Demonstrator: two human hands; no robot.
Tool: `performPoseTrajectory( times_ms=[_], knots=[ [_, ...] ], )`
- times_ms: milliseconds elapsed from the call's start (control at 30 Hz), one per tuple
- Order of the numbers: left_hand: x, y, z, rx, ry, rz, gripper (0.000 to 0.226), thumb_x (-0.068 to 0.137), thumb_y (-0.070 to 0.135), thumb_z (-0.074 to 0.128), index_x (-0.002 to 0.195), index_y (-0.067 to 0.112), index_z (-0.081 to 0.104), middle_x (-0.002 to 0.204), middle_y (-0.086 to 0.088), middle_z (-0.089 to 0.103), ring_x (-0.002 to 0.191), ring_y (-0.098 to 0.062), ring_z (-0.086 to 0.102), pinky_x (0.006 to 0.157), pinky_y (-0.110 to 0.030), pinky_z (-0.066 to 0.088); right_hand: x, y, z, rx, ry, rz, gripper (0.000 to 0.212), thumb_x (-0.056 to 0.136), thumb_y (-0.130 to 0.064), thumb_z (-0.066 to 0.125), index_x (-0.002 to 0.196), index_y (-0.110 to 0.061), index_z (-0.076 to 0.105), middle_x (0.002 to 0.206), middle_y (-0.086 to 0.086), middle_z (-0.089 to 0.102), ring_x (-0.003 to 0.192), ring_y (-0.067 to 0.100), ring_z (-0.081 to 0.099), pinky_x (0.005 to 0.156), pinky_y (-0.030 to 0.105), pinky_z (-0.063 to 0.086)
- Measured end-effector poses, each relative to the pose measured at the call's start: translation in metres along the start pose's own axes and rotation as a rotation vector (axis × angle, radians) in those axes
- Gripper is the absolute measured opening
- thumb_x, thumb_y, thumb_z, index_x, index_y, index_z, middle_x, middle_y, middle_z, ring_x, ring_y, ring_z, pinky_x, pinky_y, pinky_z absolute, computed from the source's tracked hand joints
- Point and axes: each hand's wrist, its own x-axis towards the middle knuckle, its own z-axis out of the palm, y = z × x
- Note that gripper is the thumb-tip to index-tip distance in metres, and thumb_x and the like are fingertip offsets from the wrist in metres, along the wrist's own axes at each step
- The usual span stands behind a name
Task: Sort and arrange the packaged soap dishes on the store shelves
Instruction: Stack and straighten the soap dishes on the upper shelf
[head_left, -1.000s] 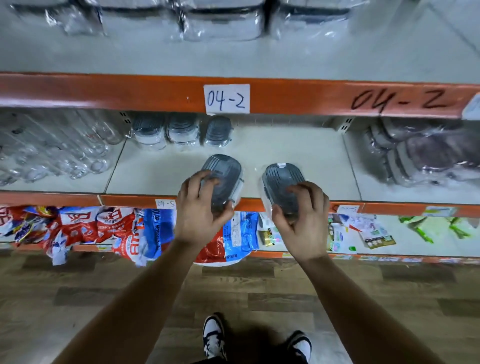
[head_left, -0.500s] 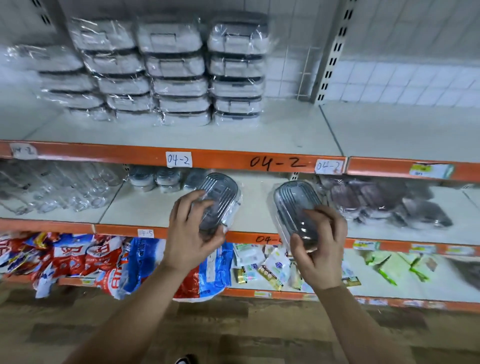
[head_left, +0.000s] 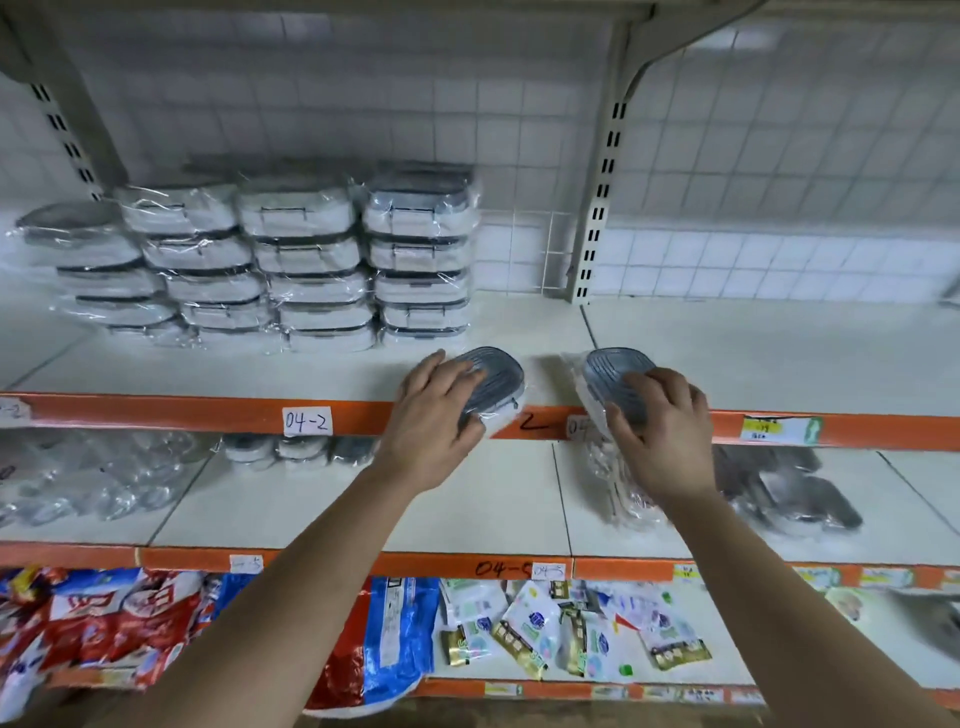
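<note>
My left hand (head_left: 434, 415) grips a grey oval soap dish in clear wrap (head_left: 496, 382) at the front edge of the upper shelf (head_left: 727, 358). My right hand (head_left: 662, 426) grips a second wrapped grey soap dish (head_left: 610, 371) just to the right, also at the shelf's front edge. Several stacks of wrapped white and grey soap dishes (head_left: 291, 265) stand at the back left of that shelf. More wrapped grey dishes (head_left: 296, 449) sit at the back of the middle shelf.
An orange shelf rail (head_left: 156, 410) carries a label 04-2 (head_left: 306, 421). Clear wrapped items (head_left: 78, 483) lie left on the middle shelf, dark wrapped items (head_left: 789, 493) right. The bottom shelf holds red and blue bags (head_left: 130, 623) and small sachets (head_left: 545, 634).
Both hands have risen with the two soap dishes from the middle shelf level to the front edge of the upper shelf. The view has tilted up.
</note>
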Motion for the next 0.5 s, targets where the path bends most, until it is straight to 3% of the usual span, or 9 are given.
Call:
performPoseTrajectory(
  times_ms=[100,233,300,400,500],
  knots=[
    [0.032,0.005,0.002,0.049,0.004,-0.003,0.066,0.083,0.044,0.026,0.136,0.021,0.058,0.138,0.002,0.058,0.127,-0.023,0.043,0.101,-0.037,0.028,0.021,0.012,0.005,-0.089,-0.04,0.021,0.054,0.09,-0.049,0.043,0.122,-0.012,0.066,0.128,0.014,0.062,0.119,0.048,0.047,0.094,0.056,0.044],
    [0.073,0.007,0.017,0.045,-0.106,0.058,0.079,0.078,0.046,0.013,0.142,0.021,0.052,0.147,0.001,0.051,0.133,-0.02,0.044,0.11,-0.034,0.029,0.047,0.024,0.014,-0.1,-0.1,0.087,0.039,0.094,-0.027,0.059,0.128,-0.01,0.062,0.136,0.013,0.058,0.132,0.046,0.037,0.102,0.057,0.036],
    [0.091,0.01,0.028,0.079,-0.114,0.064,0.079,0.076,0.045,0.015,0.137,0.018,0.057,0.142,-0.001,0.055,0.129,-0.022,0.049,0.108,-0.034,0.035,0.059,0.03,0.017,-0.116,-0.122,0.1,0.049,0.087,-0.035,0.048,0.126,-0.009,0.063,0.134,0.011,0.059,0.134,0.045,0.036,0.103,0.056,0.035],
    [0.117,0.014,0.044,0.135,-0.099,0.04,0.063,0.081,0.049,0.029,0.117,0.012,0.065,0.119,-0.006,0.066,0.107,-0.031,0.06,0.091,-0.039,0.048,0.08,0.038,0.025,-0.092,-0.108,0.103,0.068,0.071,-0.05,0.033,0.118,-0.011,0.063,0.122,0.011,0.06,0.123,0.041,0.044,0.097,0.052,0.041],
    [0.144,0.016,0.057,0.231,-0.11,-0.001,0.053,0.094,0.055,0.047,0.124,0.012,0.055,0.124,-0.009,0.055,0.108,-0.032,0.057,0.09,-0.04,0.044,0.099,0.045,0.034,-0.068,-0.126,0.103,0.064,0.07,-0.056,0.036,0.109,-0.012,0.062,0.112,0.01,0.057,0.109,0.038,0.049,0.086,0.046,0.046]
  ],
)
